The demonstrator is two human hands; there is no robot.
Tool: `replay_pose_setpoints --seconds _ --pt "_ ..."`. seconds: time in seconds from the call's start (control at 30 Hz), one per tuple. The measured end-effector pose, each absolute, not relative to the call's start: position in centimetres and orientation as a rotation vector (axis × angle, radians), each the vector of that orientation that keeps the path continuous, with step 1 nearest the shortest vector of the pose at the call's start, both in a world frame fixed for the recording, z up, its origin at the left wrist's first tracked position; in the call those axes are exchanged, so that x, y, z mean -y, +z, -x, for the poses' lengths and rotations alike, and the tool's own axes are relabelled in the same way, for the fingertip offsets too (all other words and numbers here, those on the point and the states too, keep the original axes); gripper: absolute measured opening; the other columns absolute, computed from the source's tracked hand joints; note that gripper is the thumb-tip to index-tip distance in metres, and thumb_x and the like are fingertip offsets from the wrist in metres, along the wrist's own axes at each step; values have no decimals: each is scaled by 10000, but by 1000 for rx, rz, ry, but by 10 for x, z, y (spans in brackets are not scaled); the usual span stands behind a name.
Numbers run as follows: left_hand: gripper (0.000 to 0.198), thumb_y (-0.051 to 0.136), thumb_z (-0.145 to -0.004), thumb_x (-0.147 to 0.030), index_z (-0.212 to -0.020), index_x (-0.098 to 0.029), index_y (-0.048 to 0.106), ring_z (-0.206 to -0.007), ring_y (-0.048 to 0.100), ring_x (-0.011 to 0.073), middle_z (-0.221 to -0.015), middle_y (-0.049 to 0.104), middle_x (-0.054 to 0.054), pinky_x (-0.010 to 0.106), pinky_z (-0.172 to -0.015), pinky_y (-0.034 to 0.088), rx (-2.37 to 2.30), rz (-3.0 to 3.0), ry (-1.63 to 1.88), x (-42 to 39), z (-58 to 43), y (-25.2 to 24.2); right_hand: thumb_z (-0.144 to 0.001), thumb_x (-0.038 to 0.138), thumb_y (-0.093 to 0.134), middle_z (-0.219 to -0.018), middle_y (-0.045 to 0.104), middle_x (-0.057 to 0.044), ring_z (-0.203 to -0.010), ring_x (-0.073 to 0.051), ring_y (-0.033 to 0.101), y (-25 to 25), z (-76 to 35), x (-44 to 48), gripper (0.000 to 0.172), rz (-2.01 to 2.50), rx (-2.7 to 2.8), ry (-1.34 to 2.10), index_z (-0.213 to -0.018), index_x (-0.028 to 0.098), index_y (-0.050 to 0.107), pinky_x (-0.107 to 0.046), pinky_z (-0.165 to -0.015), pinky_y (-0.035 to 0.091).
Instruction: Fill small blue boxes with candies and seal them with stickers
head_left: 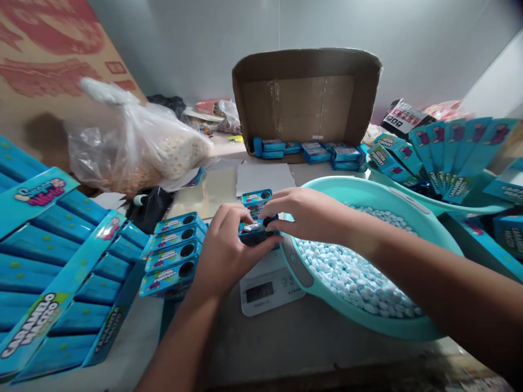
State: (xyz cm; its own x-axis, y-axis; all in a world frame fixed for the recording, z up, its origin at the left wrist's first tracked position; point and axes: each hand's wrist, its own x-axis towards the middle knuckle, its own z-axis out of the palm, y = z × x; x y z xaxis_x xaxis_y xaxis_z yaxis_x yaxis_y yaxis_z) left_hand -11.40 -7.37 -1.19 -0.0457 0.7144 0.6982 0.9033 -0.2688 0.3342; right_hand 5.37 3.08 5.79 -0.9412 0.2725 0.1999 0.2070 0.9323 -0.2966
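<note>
My left hand [226,247] is wrapped around a little blue box [256,231] and holds it tight so it does not tip. My right hand [304,213] comes in from the other side, and its fingers [273,209] pinch at the top of the same box, where I can see something small and white. The box sits just above a white scale [267,283], which is right under my hands.

Beside my right arm is a big teal tub [408,324] full of small pale candies [355,275]. It touches the scale, so the candies are close to reach.

By my left hand is a row of boxes [175,256] like mine, lying side by side with round holes showing. More blue trays [61,272] lie further left on the worktop [265,348].

Further back stands an open cardboard carton [306,98] with more blue boxes lined up inside. A plastic bag [134,147] sits to the left of it. On the far right, flat blue cards [449,152] fan out in another tub.
</note>
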Motion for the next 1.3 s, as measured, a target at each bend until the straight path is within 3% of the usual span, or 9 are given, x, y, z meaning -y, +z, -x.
replay_pose_setpoints --seconds 0.1,0.2,0.43,0.57,0.8,0.97,1.3 --pt "410 739 -752 -541 -726 -218 488 -774 543 197 -751 544 26 332 -690 446 1635 1905 -1037 78 118 -10 -887 180 638 -974 684 -39 -841 -170 586 61 -56 -29 183 405 2868 376 -1049 211 717 -265 -681 369" --pt "369 698 -804 -514 -680 -220 512 -733 524 205 -684 546 24 343 -674 412 1588 1892 -868 81 121 -8 -885 214 638 -1027 694 -46 -872 -184 601 67 -60 -32 211 525 2848 328 -1083 224 710 -271 -682 377" --pt "295 662 -852 -469 -725 -208 608 -748 592 215 -715 657 25 351 -706 407 1596 1938 -773 83 120 -6 -844 219 626 -968 723 -61 -735 -187 597 65 -83 -63 232 1015 2923 170 -1055 227 723 -295 -599 368" --pt "258 679 -847 -444 -761 -203 641 -778 623 212 -763 701 23 348 -733 417 1583 1989 -809 81 119 -5 -816 213 669 -964 722 -61 -720 -180 605 53 -88 -76 302 1128 3096 268 -1113 204 723 -294 -587 383" --pt "274 708 -819 -458 -782 -192 656 -764 643 231 -761 701 38 362 -716 426 1592 1920 -846 80 116 -7 -803 257 709 -1064 706 -39 -842 -197 629 54 -85 -75 390 1116 3231 436 -1191 223 696 -288 -652 416" --pt "255 702 -831 -422 -809 -173 657 -791 641 236 -786 697 54 360 -743 459 1561 1962 -877 80 115 -8 -781 330 753 -1065 702 -26 -789 -172 608 58 -83 -67 416 1019 3278 501 -1182 231 698 -270 -609 382" --pt "178 741 -812 -326 -838 -170 659 -888 664 221 -888 712 63 363 -822 503 1578 2030 -1031 79 114 -9 -795 221 689 -905 689 -63 -661 -140 542 61 -77 -55 394 913 3363 421 -1179 134 696 -262 -557 331"
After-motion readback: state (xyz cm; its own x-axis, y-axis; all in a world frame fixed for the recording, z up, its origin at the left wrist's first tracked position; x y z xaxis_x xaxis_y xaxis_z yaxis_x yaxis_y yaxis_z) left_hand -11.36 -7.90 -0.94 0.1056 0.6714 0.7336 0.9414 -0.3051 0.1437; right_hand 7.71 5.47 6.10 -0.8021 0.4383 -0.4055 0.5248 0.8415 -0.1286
